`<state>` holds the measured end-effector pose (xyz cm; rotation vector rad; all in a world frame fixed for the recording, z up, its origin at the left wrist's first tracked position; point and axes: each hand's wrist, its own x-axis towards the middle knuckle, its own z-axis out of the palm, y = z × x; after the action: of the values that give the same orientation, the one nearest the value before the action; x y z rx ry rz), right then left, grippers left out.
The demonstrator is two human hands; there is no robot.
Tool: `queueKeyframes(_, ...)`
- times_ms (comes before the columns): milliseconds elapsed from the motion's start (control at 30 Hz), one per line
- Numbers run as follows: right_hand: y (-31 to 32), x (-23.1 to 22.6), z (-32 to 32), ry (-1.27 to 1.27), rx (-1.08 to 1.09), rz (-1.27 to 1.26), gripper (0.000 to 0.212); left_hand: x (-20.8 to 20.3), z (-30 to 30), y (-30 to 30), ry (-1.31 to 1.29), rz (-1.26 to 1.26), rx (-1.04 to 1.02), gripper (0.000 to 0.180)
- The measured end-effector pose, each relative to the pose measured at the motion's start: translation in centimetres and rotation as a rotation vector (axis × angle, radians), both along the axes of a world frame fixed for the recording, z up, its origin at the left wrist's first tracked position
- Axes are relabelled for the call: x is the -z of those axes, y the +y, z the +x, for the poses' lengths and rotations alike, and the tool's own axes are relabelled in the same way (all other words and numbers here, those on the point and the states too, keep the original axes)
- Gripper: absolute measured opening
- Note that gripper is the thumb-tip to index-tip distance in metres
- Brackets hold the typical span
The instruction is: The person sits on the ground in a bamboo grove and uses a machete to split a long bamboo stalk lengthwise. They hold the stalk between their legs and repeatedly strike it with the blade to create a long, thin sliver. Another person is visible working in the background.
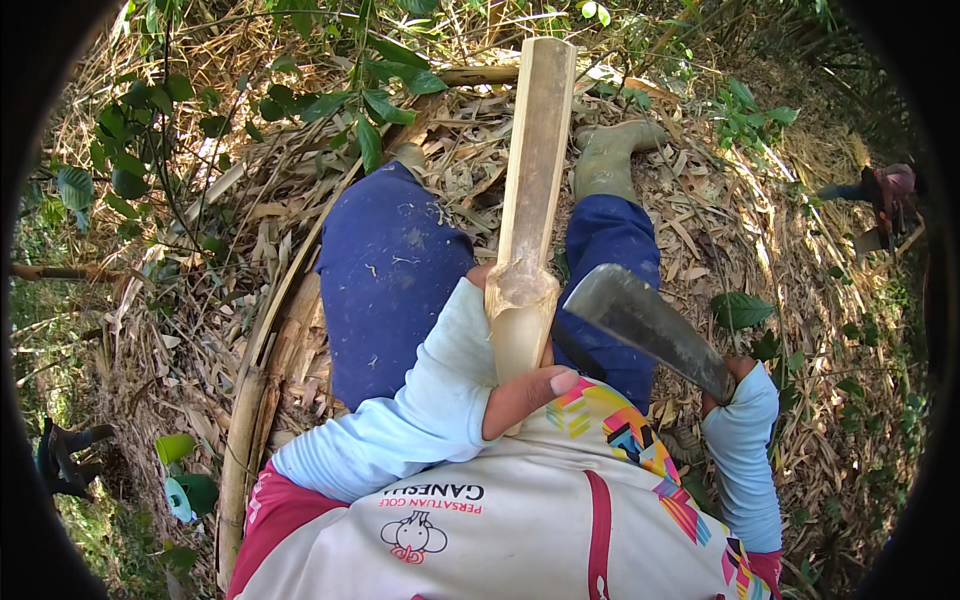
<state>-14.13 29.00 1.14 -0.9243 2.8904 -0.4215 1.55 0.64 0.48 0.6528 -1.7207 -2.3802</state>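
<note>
We looked down on ground (700,215) thick with dry leaves, a pale shirt (530,520) filling the view at 6 o'clock. A long pole (240,440) lay at 8 o'clock, out of the way of both arms. The blue trousers (390,270) reached toward 11 and 1 o'clock, the legs parted, we judged, to leave working room between them. In that gap the split bamboo piece (535,170) pointed just past 12 o'clock, hollow face up. Its near end came close to the shirt, perhaps for bracing, though we could not tell whether they touched. The knife (650,330) slanted from 4 toward 10 o'clock, its blade tip just beside the bamboo. A boot (607,165) stood at 1 o'clock, likely steadying the body. The left grip (475,380), near 5 o'clock, pinched the bamboo's near part, thumb across it and fingers behind, seemingly to leave the far length free. The right grip (738,385), between 3 and 4 o'clock, was wrapped round the knife's handle, out to the side, presumably for room to move. Smallest was a green cup-like thing (174,447) near 8 o'clock.
</note>
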Motion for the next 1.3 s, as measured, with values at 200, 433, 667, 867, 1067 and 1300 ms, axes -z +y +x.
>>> queueKeyframes(200, -1.6, -2.2, -0.8, 0.144, -0.275, 0.141, 0.033, 0.4, 0.3, -0.3, 0.086, -0.132, 0.045, 0.084)
queueKeyframes(433, -2.7, -3.5, -1.5, 0.221, -0.341, 0.159, 0.028, -0.6, 0.5, -0.7, 0.094, 0.026, 0.094, 0.084)
queueKeyframes(667, -3.3, -4.1, -1.8, 0.246, -0.339, 0.112, 0.028, 0.0, 0.5, -0.3, 0.121, -0.115, 0.105, 0.083)
queueKeyframes(867, -3.5, -4.3, -1.9, 0.245, -0.334, 0.137, 0.028, 0.0, 0.5, -0.5, 0.030, -0.117, 0.167, 0.072)
queueKeyframes(1067, -3.6, -4.6, -1.8, 0.263, -0.340, 0.171, 0.029, 0.2, 0.5, 0.0, 0.038, -0.104, 0.128, 0.066)
queueKeyframes(1300, -3.5, -4.4, -1.7, 0.240, -0.309, 0.173, 0.030, 0.3, 0.5, -0.1, 0.061, -0.149, 0.133, 0.061)
